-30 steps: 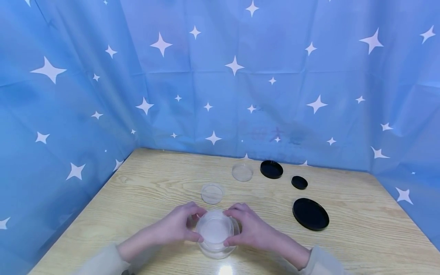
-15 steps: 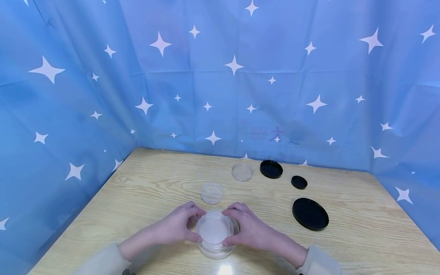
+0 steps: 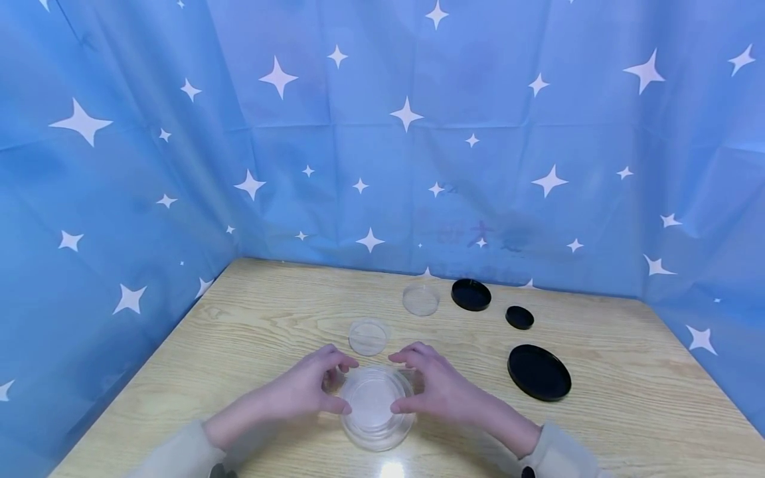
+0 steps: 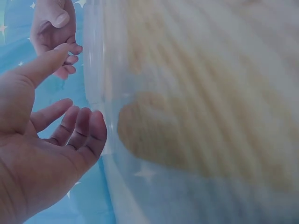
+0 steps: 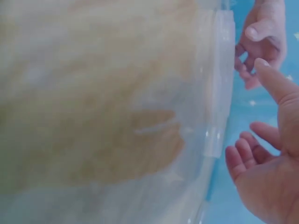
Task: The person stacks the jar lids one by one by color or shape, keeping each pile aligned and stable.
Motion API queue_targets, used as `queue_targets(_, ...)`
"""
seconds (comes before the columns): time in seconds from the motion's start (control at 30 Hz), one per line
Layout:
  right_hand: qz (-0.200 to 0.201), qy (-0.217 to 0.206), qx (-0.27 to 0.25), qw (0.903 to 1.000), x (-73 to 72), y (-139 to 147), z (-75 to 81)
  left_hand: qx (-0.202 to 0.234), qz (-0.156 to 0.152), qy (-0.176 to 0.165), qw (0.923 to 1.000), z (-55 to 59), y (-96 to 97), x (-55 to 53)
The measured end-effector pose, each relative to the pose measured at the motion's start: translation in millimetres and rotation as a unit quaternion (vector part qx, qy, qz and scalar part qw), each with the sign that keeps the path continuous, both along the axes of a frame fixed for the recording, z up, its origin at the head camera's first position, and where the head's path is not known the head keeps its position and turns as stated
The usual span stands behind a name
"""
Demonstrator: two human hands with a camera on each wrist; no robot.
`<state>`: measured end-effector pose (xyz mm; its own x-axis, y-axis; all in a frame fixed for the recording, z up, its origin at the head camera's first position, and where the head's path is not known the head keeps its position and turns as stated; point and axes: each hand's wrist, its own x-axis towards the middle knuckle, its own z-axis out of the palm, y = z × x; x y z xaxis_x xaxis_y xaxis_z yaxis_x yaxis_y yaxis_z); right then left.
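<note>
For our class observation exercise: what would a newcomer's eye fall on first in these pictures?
Probably the blue, star-printed cloth hanging behind the table. Next, the two hands at either side of the stacked clear dishes, low in the head view, and three black dishes to their right.

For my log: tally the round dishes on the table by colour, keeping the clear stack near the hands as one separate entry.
Black dishes: 3
Single clear dishes: 2
Clear stack: 1 (number of pieces in it not clear)
Total: 6 entries
</note>
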<state>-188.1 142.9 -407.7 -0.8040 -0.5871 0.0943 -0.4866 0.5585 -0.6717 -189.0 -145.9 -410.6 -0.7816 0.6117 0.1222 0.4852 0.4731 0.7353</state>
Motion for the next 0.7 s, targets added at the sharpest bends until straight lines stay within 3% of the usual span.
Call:
queue_targets(0.33, -0.032, 0.018, -0.060, 0.9976, -31.1, 11.7, 0.8, 0.056, 0.054, -0.030, 0.9966, 0.9, -1.7, -29.2)
queue_targets(0.7, -0.092, 0.033, -0.044, 0.9943, -53.3, 30.6, -9.7, 0.067, 0.098, -0.026, 0.9926, 0.1, 1.0, -63.6)
